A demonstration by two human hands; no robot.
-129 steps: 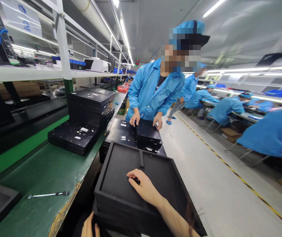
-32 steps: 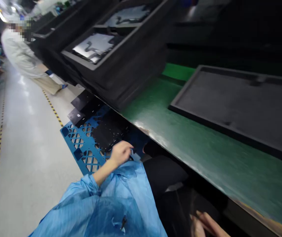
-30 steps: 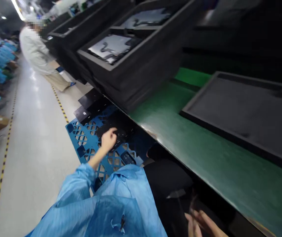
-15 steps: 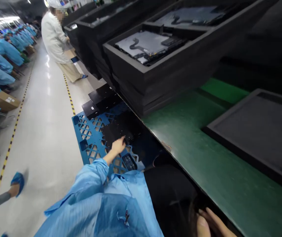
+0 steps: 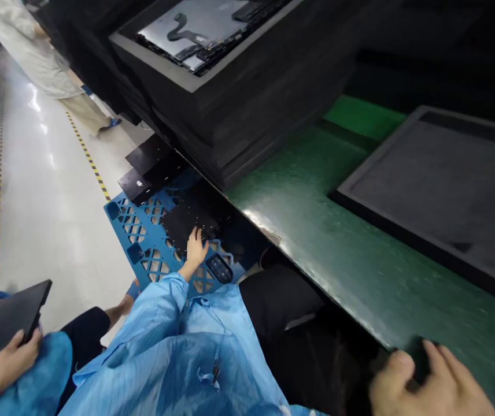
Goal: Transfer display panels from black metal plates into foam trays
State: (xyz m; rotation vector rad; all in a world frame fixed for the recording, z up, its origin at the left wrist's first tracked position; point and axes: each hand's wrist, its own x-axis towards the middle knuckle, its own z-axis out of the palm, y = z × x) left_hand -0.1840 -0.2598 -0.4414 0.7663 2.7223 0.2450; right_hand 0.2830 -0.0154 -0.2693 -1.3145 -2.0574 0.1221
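Note:
My left hand (image 5: 196, 248) reaches down, fingers stretched out, at the near edge of a dark panel or stack of panels (image 5: 182, 222). These lie on a blue plastic pallet (image 5: 141, 231) on the floor. It grips nothing that I can see. At the lower right, my right hand (image 5: 432, 384) is curled at the edge of the green tabletop (image 5: 351, 289). A small dark thing shows between its thumb and fingers, too blurred to name.
Stacked black foam trays (image 5: 247, 110), the top one with electronic parts, stand on the table. A flat black foam tray (image 5: 447, 196) lies at right. Black boxes (image 5: 150, 167) sit at the pallet's far end. At left, a co-worker's hand (image 5: 17, 352) carries a black panel (image 5: 8, 318).
My view has swung right and down. My left hand's fingers have spread out. My right hand has risen to the table edge. A co-worker with a black panel has come in at left.

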